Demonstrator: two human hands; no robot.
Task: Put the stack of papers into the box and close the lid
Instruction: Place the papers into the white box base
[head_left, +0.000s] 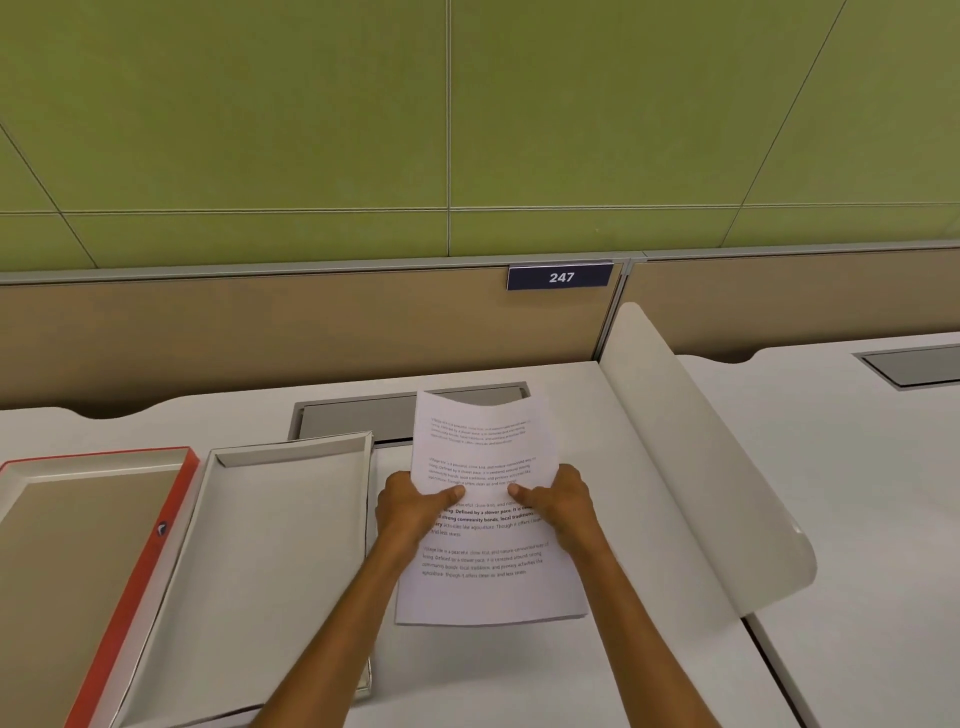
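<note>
A stack of white printed papers (488, 582) is held above the white desk, right of centre, its far end lifted and curling. My left hand (410, 506) grips its left edge, thumb on top. My right hand (561, 501) grips its right edge, thumb on top as well. An open, shallow white box (275, 545) lies just left of the papers, empty inside, with my left forearm crossing its near right corner. The red-edged lid (140, 571) lies upside down at the far left, touching the box.
A grey cable hatch (358, 415) is set into the desk behind the box and papers. A curved cream divider (696, 447) rises along the desk's right side. A brown partition with a "247" plate (560, 277) closes off the back.
</note>
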